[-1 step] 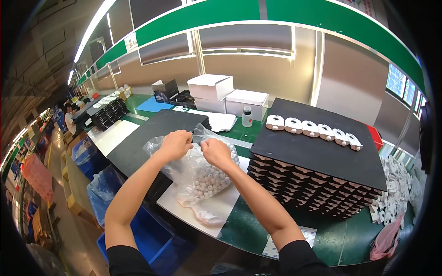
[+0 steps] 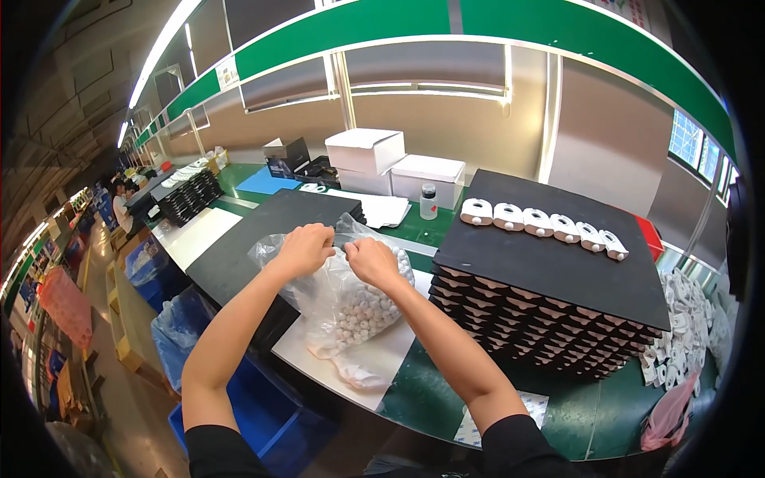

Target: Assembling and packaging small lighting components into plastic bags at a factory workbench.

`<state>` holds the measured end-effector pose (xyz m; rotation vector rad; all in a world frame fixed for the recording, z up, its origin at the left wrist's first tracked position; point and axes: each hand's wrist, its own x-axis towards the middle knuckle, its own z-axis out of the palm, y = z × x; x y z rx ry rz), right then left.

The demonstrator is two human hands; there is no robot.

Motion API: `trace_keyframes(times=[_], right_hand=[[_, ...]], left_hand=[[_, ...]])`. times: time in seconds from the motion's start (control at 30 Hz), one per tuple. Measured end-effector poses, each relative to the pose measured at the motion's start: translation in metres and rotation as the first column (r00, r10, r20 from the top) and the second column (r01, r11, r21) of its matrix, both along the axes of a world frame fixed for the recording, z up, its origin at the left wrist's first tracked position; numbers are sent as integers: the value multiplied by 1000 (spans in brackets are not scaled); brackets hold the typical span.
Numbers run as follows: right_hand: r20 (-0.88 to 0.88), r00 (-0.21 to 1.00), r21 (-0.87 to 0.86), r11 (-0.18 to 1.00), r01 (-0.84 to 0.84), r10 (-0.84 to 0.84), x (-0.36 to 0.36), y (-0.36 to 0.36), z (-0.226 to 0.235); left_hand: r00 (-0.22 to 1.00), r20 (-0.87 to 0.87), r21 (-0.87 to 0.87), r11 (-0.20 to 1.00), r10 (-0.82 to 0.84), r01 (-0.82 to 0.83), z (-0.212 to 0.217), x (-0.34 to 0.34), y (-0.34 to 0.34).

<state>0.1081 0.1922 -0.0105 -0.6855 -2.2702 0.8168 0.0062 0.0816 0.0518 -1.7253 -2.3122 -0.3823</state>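
Note:
A clear plastic bag (image 2: 327, 315) full of small round white parts (image 2: 368, 312) rests on a white sheet (image 2: 295, 350) at the front of the green table. My left hand (image 2: 306, 250) is closed on the bag's gathered top. Close beside it, on the right, my right hand (image 2: 373, 261) also grips the bag's top with curled fingers. The bag's lower corner lies crumpled toward me. What exactly is pinched between the fingertips is partly hidden by the hands.
To the right stands a tall stack of black trays (image 2: 550, 319), with a row of white parts (image 2: 535, 222) on top. White boxes (image 2: 365, 151) and a small bottle (image 2: 428, 202) are behind. At left is a lower black stack (image 2: 239, 239); below it, a blue bin (image 2: 263, 406).

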Motion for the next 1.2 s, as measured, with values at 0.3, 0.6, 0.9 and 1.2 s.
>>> trace_keyframes(times=[0.3,0.6,0.9,1.2], right_hand=[[433,802,14,887,-461,411,60,-25,33],[19,999,54,998,-39,38,31,-14,23],[205,971,91,986,-141,120,21,-6,22],[-125,973,-165,963,-215,196,57,-19,21]], left_hand=[[994,-104,135,990,-24,38,6,-27,-6],[990,81,45,993,-112,109,7,-13,-11],[988,87,88,988,-131,123,-1,-10,-5],[951,309,158,987,-18,-33,-14,-29,-14]])
